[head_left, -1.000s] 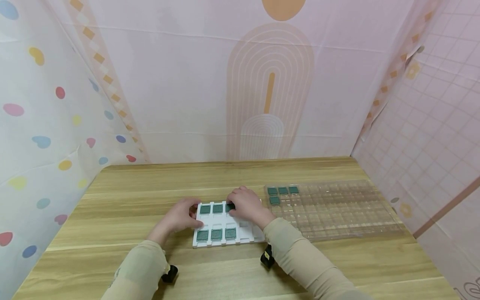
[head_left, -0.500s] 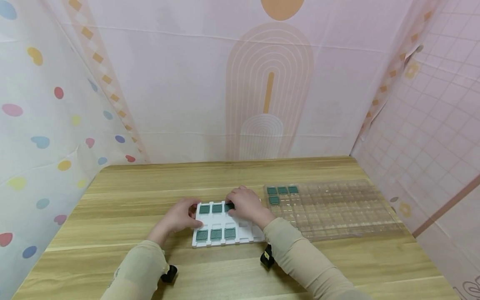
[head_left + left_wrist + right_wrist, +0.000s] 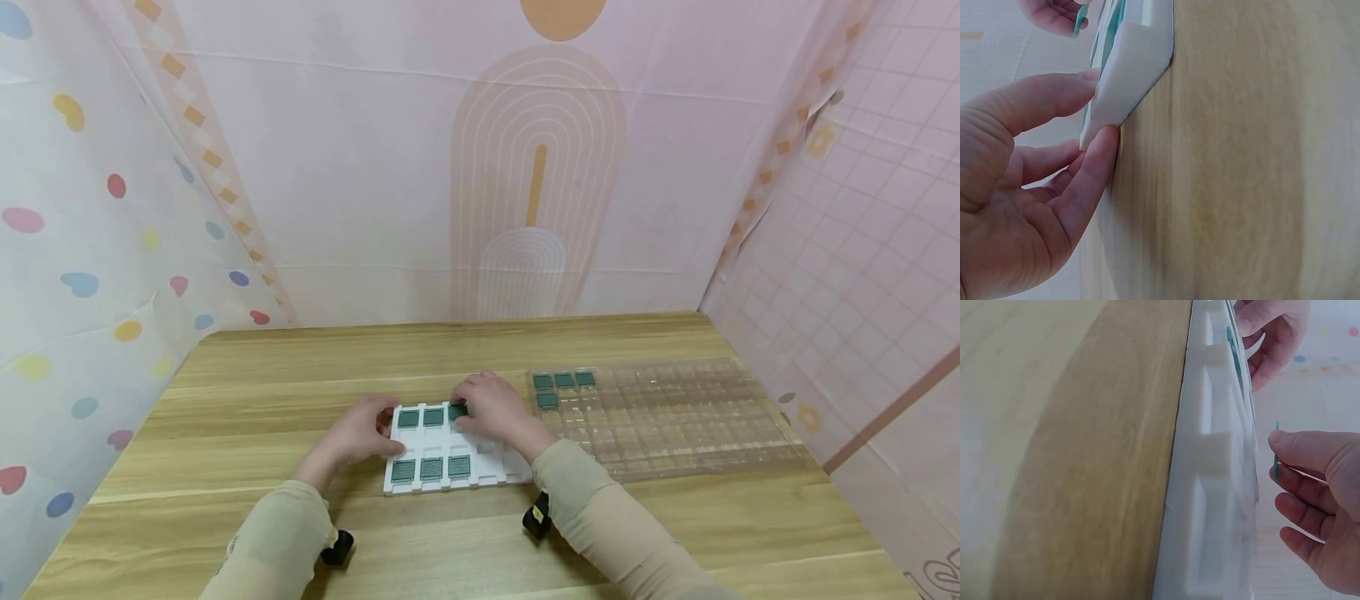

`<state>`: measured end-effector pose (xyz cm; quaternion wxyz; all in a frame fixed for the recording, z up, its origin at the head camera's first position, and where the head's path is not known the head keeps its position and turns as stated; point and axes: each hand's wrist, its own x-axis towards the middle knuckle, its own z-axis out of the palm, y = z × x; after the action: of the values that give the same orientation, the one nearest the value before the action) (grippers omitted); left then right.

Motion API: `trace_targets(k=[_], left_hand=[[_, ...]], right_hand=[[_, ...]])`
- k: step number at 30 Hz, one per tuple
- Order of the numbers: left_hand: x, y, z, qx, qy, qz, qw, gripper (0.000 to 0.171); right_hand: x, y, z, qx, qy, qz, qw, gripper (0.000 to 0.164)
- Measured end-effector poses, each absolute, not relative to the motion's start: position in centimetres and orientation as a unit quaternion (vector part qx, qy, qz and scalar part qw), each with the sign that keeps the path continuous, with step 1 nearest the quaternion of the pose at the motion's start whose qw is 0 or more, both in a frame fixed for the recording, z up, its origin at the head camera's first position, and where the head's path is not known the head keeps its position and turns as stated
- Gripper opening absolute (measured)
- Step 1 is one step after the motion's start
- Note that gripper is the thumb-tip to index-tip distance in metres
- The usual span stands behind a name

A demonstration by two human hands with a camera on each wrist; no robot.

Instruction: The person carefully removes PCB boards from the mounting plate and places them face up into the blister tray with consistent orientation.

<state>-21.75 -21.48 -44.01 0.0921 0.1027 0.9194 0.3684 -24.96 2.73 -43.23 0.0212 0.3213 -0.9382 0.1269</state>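
Note:
A white tray (image 3: pixel 433 442) lies on the table, with small green circuit boards (image 3: pixel 431 469) in two rows of its pockets. My left hand (image 3: pixel 362 429) grips the tray's left edge, thumb on the top face and fingers at the side and corner in the left wrist view. Over the back row, my right hand (image 3: pixel 497 408) pinches a small green circuit board (image 3: pixel 1275 470) between thumb and index finger. Seen from the right wrist, that board stands edge-on, apart from the tray face. The right hand hides part of the tray's back right in the head view.
To the right lies a clear plastic tray (image 3: pixel 675 417) with many pockets, and several green boards (image 3: pixel 564 380) sit in its back left corner. The wooden table (image 3: pixel 300 367) meets hanging patterned cloth at its back. Black wrist devices (image 3: pixel 536 517) hang under both sleeves.
The right forearm has shifted very slightly to the right. Both hands keep their holds, the left on the white tray and the right on the small circuit board.

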Motion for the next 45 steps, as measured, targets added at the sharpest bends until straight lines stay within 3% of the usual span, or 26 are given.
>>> trace_targets(k=[45], left_hand=[[-21.7, -21.5, -44.1, 0.095, 0.921, 0.366, 0.094, 0.072]], right_hand=[[-22.5, 8.7, -42.1, 0.309, -0.916, 0.246, 0.071, 0.021]])
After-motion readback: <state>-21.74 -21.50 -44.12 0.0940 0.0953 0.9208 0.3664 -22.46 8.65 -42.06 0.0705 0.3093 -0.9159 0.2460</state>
